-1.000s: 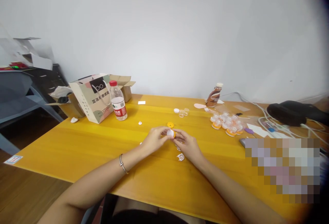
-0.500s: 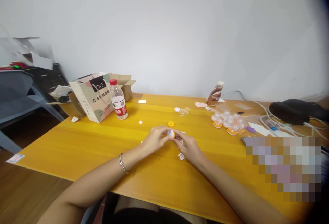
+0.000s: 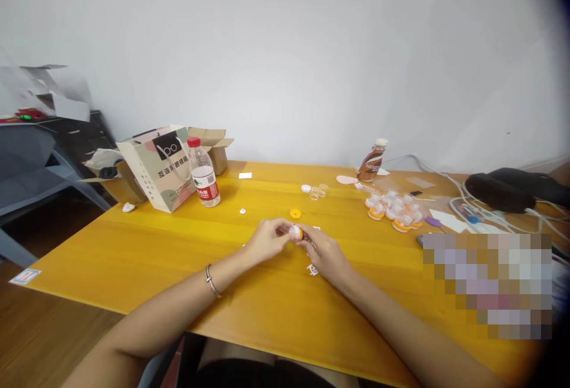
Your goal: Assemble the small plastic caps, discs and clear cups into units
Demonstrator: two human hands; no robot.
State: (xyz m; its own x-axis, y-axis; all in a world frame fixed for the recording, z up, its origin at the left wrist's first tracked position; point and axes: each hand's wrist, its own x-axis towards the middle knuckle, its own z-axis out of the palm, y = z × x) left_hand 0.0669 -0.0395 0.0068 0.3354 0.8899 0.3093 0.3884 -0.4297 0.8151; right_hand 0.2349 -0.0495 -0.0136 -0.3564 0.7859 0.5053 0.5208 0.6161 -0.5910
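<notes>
My left hand point(image 3: 266, 241) and my right hand point(image 3: 324, 253) meet over the middle of the yellow table point(image 3: 178, 257). Both pinch a small round piece point(image 3: 295, 232), white on top with an orange rim. A silver bracelet sits on my left wrist. A loose orange disc point(image 3: 295, 213) lies just beyond my fingers. A small white wheel-shaped part point(image 3: 312, 270) lies on the table under my right hand, partly hidden.
A paper gift bag point(image 3: 155, 168) and a red-capped water bottle point(image 3: 202, 173) stand at the back left. A brown drink bottle point(image 3: 371, 162), a heap of clear and orange capsules point(image 3: 394, 210), cables and a black object point(image 3: 512, 189) fill the right.
My hands stay together on the small piece; my fingers shift slightly around it. The view has drifted a little.
</notes>
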